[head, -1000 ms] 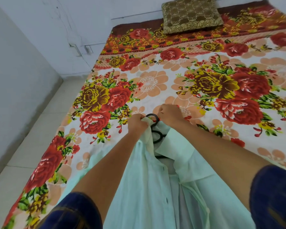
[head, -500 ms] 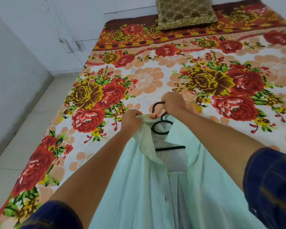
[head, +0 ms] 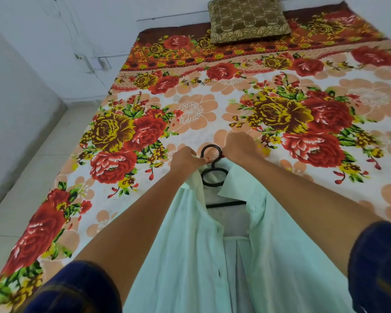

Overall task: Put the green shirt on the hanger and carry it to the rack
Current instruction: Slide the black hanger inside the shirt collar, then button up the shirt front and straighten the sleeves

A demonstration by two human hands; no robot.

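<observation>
A pale green shirt lies face up and unbuttoned on the flowered bedsheet, collar pointing away from me. A black hanger sits inside it: its hook and ring stick out above the collar and part of its bar shows in the open neck. My left hand is shut on the left side of the collar, just left of the hook. My right hand is closed at the right collar edge beside the hook; its fingers are hidden, so what they pinch is unclear.
A brown patterned cushion lies at the bed's far end against the white wall. Tiled floor runs along the bed's left side, bounded by a grey wall. No rack is in view.
Both hands have slid further up the bed with the collar. The hanger's hook now stands out more beyond the collar and its bar shows in the neck opening.
</observation>
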